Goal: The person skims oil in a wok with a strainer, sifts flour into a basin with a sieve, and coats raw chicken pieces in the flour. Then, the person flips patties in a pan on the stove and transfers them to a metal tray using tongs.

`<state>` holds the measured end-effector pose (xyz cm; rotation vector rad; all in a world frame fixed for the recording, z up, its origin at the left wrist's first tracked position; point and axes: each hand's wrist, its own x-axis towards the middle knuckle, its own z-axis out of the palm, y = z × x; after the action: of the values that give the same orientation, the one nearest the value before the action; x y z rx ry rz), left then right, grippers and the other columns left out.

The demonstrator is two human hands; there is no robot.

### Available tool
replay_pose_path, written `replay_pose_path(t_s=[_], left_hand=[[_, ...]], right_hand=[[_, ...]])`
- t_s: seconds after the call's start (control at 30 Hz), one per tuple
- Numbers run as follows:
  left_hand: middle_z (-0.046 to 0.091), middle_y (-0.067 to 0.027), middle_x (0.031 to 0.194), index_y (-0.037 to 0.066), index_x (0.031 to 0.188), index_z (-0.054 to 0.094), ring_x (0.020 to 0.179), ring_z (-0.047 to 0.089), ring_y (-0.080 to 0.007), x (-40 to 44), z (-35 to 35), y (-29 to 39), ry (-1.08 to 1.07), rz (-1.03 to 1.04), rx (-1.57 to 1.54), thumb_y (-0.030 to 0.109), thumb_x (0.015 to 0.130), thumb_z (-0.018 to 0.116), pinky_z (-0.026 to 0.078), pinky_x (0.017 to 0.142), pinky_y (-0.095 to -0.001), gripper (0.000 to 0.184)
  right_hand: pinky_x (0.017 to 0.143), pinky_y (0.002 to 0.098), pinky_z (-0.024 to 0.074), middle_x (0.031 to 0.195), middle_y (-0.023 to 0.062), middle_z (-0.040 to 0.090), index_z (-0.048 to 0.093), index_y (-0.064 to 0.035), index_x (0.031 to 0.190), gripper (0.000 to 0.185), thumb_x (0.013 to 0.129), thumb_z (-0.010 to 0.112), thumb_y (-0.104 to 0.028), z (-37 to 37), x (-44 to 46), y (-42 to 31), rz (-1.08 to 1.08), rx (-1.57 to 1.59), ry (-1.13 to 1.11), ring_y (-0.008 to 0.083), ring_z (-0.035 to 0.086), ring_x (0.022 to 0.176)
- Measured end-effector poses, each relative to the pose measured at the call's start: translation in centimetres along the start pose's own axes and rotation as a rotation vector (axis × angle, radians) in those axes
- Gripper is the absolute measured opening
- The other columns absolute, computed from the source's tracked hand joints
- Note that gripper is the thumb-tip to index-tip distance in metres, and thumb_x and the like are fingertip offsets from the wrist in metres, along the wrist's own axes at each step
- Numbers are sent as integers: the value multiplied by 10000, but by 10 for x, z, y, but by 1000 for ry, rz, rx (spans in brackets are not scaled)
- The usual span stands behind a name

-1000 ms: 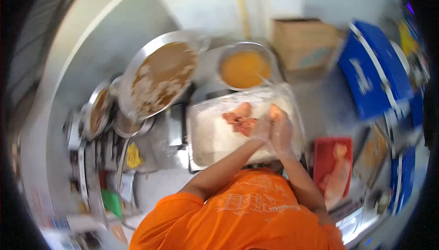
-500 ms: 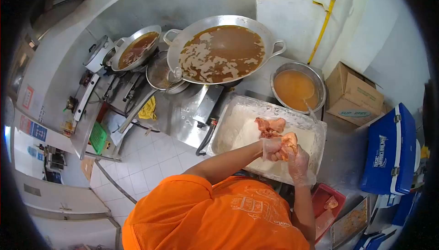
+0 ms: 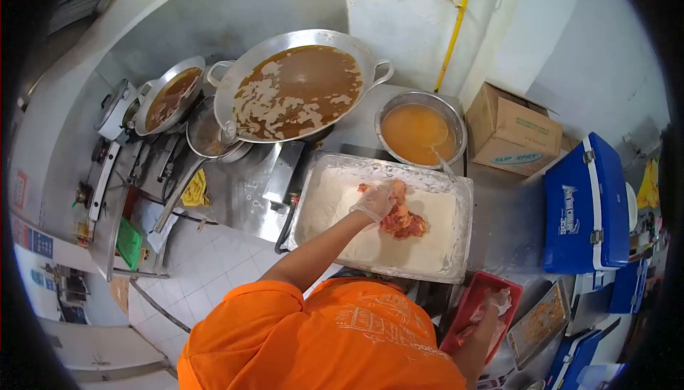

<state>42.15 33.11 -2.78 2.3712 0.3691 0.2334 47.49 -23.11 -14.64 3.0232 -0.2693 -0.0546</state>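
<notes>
My left hand (image 3: 377, 203), in a clear plastic glove, is over the floury metal tray (image 3: 449, 229) with its fingers closed round raw chicken (image 3: 400, 192). More raw chicken (image 3: 405, 226) lies on the white flour (image 3: 349, 176) just below it. To the right, my gloved right hand (image 3: 493, 306) is down inside a red plastic bin (image 3: 514, 286), close to pale pieces of raw meat (image 3: 467, 334). The fingers of that hand are too blurred and small to make out.
Behind the tray stand a large wok of oil (image 3: 299, 90) and a bowl of orange-brown liquid (image 3: 417, 133) with a ladle. A strainer (image 3: 206, 130) lies left. A cardboard box (image 3: 516, 130), blue cooler (image 3: 588, 212) and crumb-covered tray (image 3: 538, 326) are on the right.
My right hand has left the chicken over the tray and reached down into the red bin. My left hand is lower, with chicken at the flour. The view has shifted right.
</notes>
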Motion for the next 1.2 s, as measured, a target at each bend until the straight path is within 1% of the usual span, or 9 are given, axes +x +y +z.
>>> replay_pose_path(t_s=[0.33, 0.5, 0.6, 0.67, 0.77, 0.93, 1.0, 1.07, 1.2], left_hand=[[651, -179, 892, 29, 921, 586, 836, 622, -351, -5, -10, 37, 108, 94, -209, 210, 844, 601, 479, 753, -447, 197], [668, -190, 989, 18, 1174, 577, 821, 649, -303, -41, 15, 112, -296, 124, -473, 366, 891, 583, 504, 792, -386, 448], [656, -199, 1019, 26, 1165, 581, 838, 651, -311, -54, 7, 172, -445, -220, -816, 459, 915, 529, 502, 800, -391, 503], [647, -188, 987, 42, 1056, 623, 806, 642, -303, -38, 101, 109, -7, -86, -380, 466, 940, 488, 498, 733, -415, 460], [643, -272, 884, -18, 893, 655, 867, 640, -412, -26, 39, 124, 127, -430, -485, 404, 948, 462, 495, 763, -466, 468], [643, -219, 866, 6, 872, 641, 774, 622, -357, -11, 61, 55, 248, 45, 225, 340, 970, 459, 475, 702, -467, 393], [616, -129, 809, 36, 900, 616, 717, 586, -272, -7, 38, 68, 253, -76, -35, 332, 982, 465, 466, 681, -411, 342], [563, -41, 779, 62, 920, 588, 702, 537, -179, -3, 26, 82, 135, -527, -875, 324, 992, 469, 456, 669, -341, 297], [534, 20, 849, 89, 904, 587, 797, 485, -83, -19, 33, 66, 95, -205, -1239, 372, 999, 463, 428, 685, -245, 324]], right_hand=[[776, 435, 496, 1089, 133, 606, 588, -80, 1096, 452, 833, 575, -447, -20, 25, 16, 85, 447, 46, 345, 634, 889], [817, 412, 497, 1026, 152, 630, 534, -18, 1151, 371, 859, 639, -221, -159, -45, -126, -408, 838, 155, 325, 624, 941], [788, 399, 496, 1023, 166, 622, 575, -35, 1080, 226, 925, 555, -199, -200, -66, -231, -536, 902, 87, 323, 615, 907], [817, 398, 489, 1046, 164, 629, 604, -56, 1087, 249, 964, 498, -246, -185, -77, -277, -722, 960, 344, 314, 624, 906], [777, 427, 472, 939, 208, 646, 605, -18, 1075, 306, 949, 486, -269, -198, -80, -317, -476, 1027, -78, 351, 624, 847], [676, 451, 502, 784, 190, 650, 592, -9, 822, 262, 832, 620, -269, -184, -64, -339, -633, 926, -175, 383, 639, 779], [663, 454, 508, 728, 166, 653, 583, -17, 820, 275, 788, 669, -276, -182, -68, -348, -691, 857, -41, 372, 651, 767], [666, 466, 505, 720, 167, 638, 585, -41, 862, 277, 773, 686, -284, -183, -77, -353, -635, 981, -28, 370, 639, 727], [647, 415, 493, 734, 144, 644, 634, -30, 816, 378, 889, 564, -394, -202, -80, -363, -648, 1365, -233, 251, 604, 676]])
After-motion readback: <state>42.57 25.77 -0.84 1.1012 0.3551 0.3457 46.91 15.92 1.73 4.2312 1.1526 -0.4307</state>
